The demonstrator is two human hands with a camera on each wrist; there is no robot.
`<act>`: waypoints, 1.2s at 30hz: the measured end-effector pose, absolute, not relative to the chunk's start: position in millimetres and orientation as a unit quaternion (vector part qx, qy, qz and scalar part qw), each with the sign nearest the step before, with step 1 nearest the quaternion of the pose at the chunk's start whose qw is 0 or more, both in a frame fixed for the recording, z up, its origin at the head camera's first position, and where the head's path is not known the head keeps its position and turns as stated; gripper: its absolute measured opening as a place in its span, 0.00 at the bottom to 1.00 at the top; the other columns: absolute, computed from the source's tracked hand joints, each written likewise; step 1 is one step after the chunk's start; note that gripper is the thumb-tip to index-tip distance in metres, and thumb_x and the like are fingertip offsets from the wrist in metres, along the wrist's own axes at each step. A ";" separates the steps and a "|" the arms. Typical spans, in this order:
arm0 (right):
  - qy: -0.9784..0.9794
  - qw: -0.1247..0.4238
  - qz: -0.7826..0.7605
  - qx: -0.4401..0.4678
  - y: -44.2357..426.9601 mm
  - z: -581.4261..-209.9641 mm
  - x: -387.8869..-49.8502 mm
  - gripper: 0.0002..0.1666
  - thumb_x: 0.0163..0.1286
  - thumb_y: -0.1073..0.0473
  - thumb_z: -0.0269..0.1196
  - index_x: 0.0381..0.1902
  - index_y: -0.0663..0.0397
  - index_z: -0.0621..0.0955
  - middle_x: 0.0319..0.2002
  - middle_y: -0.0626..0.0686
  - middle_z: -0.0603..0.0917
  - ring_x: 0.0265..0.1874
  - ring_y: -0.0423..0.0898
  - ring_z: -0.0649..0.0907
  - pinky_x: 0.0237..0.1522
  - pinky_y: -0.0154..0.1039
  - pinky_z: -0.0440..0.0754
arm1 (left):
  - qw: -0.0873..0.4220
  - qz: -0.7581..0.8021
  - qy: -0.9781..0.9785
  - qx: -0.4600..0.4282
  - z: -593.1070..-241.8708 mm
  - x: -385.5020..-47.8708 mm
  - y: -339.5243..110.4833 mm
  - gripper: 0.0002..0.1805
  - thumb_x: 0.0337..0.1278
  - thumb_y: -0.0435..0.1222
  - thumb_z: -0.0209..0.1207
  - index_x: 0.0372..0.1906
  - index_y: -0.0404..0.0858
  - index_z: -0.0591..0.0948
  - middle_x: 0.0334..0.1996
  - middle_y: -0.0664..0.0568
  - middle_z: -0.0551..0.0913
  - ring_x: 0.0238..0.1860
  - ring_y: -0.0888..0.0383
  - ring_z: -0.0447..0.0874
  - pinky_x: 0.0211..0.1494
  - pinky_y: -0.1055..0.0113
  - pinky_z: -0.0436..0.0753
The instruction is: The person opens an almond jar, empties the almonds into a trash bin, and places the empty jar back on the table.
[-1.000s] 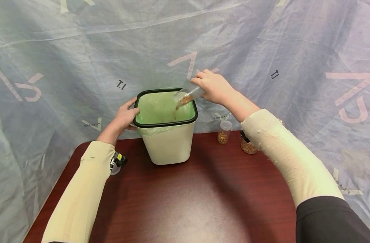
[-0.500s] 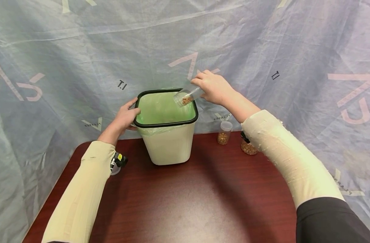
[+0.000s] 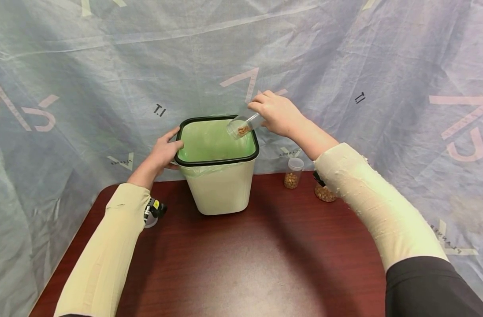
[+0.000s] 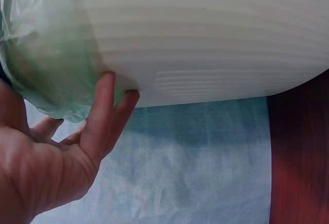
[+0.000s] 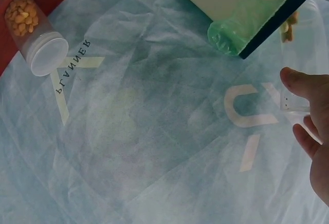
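A white trash bin (image 3: pixel 221 189) with a black rim and green liner stands on the table. My left hand (image 3: pixel 164 152) grips its left rim, thumb over the edge; in the left wrist view, fingers (image 4: pixel 105 100) touch the outer wall and liner. My right hand (image 3: pixel 279 112) holds a clear plastic jar (image 3: pixel 245 123) by its base end, tilted mouth-down over the bin's right side. Some small brown pieces (image 3: pixel 243 130), perhaps nuts, lie near the jar's mouth. The right wrist view shows the thumb against the jar (image 5: pixel 303 62). The bottom of the bin is hidden.
A lidded clear jar (image 3: pixel 292 174) of yellowish-brown pieces stands right of the bin. Another container (image 3: pixel 325 193) is partly behind the right sleeve. A round clear item (image 3: pixel 151 221) shows beside the left wrist. Draped cloth (image 3: pixel 305 53) hangs behind the red-brown table (image 3: pixel 241 264).
Brown pieces were streaming from the tilted jar into the bin; now no stream shows and fewer pieces are in the jar. Both hands have hardly moved.
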State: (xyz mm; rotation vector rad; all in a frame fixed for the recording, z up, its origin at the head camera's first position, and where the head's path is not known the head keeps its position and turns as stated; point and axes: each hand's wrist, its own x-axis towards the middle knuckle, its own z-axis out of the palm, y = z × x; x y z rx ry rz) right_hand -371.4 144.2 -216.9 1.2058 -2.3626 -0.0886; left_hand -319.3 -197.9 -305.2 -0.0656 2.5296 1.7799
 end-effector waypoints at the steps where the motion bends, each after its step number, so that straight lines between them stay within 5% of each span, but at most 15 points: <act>1: -0.864 0.242 -0.033 0.441 144.0 -216.8 -371.4 0.35 0.50 0.72 0.71 0.59 0.62 0.77 0.54 0.60 0.77 0.54 0.59 0.73 0.53 0.52 0.75 | 0.023 0.575 0.817 -0.022 -305.4 -319.4 -198.1 0.39 0.63 0.37 0.46 0.78 0.59 0.50 0.72 0.38 0.54 0.25 0.59 0.77 0.33 0.50 0.85; 24: -0.844 0.263 -0.023 0.468 143.2 -218.7 -371.5 0.31 0.51 0.78 0.64 0.57 0.64 0.78 0.53 0.61 0.78 0.54 0.60 0.73 0.54 0.52 0.74 | 0.028 0.577 0.816 -0.019 -304.6 -318.8 -195.1 0.38 0.64 0.37 0.46 0.78 0.58 0.50 0.69 0.38 0.59 0.23 0.60 0.76 0.35 0.50 0.85; 36: -0.829 0.289 -0.030 0.477 142.5 -221.3 -372.2 0.26 0.60 0.79 0.57 0.57 0.64 0.78 0.56 0.64 0.76 0.56 0.62 0.73 0.49 0.56 0.75 | 0.026 0.577 0.816 -0.020 -305.7 -318.6 -194.9 0.39 0.64 0.37 0.46 0.78 0.59 0.50 0.68 0.37 0.59 0.23 0.60 0.76 0.34 0.51 0.85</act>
